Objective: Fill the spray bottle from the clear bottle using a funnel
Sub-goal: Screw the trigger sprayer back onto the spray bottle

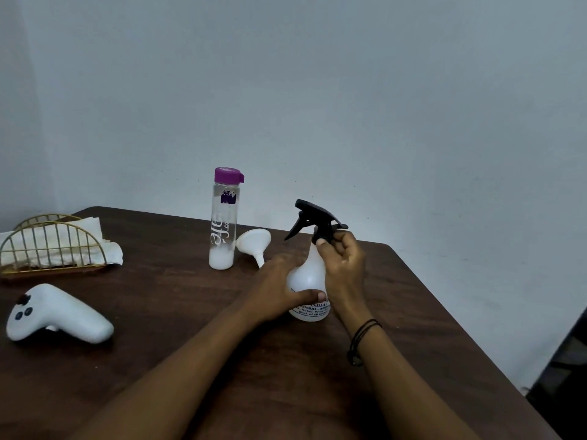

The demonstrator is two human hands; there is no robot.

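A white spray bottle (308, 274) with a black trigger head (313, 219) stands upright on the dark wooden table (190, 328). My left hand (279, 287) grips its body, thumb across the front. My right hand (341, 265) pinches the black collar at the bottle's neck. Behind and to the left stands the clear bottle (223, 223) with a closed purple cap and a little white liquid at its bottom. A white funnel (254, 244) lies on its side between the two bottles, its stem partly hidden by my left hand.
A white game controller (57, 314) lies at the table's left. A gold wire holder (52, 246) with paper napkins stands at the back left. The table's right edge runs diagonally toward the near right, with a dark object (562, 376) beyond it.
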